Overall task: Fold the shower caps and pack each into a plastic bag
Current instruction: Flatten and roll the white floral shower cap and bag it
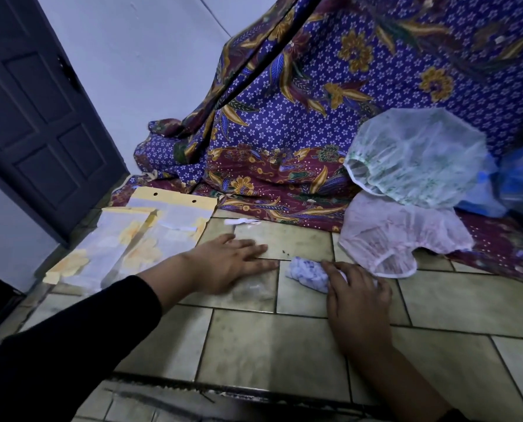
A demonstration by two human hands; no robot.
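Note:
A folded blue-and-white shower cap (307, 275) lies on the tiled floor, and my right hand (359, 296) presses down on its right part with fingers over it. My left hand (233, 260) lies flat with straight fingers on a small clear plastic bag (255, 289) on the tiles. A pink shower cap (400, 236) lies spread out to the right. Behind it, a green-patterned cap (415, 159) rests against the cloth.
Plastic packs with yellow flowers (126, 248) lie at the left beside a dark door (38, 117). A purple batik cloth (330, 102) drapes across the back. Blue plastic (516, 181) sits at the far right. A floor edge runs along the bottom.

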